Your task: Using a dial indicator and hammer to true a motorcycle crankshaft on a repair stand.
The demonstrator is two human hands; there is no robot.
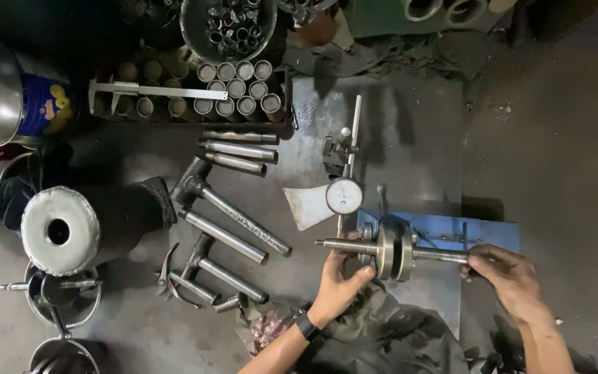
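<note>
A dim workshop floor (pixel 555 159) of grey concrete is crowded with metal parts. At far left stand a blue tin (pixel 39 100) and a heavy steel cylinder (pixel 64 228) lying on its side; beside them lie several steel hammers and rods (pixel 233 221), below a tray of short sleeves (pixel 237 86) with a caliper (pixel 147 90) across it. In the middle, a dial gauge (pixel 344 196) stands just above a crankshaft (pixel 392 251), which is mounted on a blue stand (pixel 465 232). The left hand (pixel 340 280) cups the crank web from below, fingers curled on it; the right hand (pixel 510 270) pinches the right shaft end. The crank looks seated under the gauge, but the dial reading is too small to make out, and the stand's supports are hidden.
</note>
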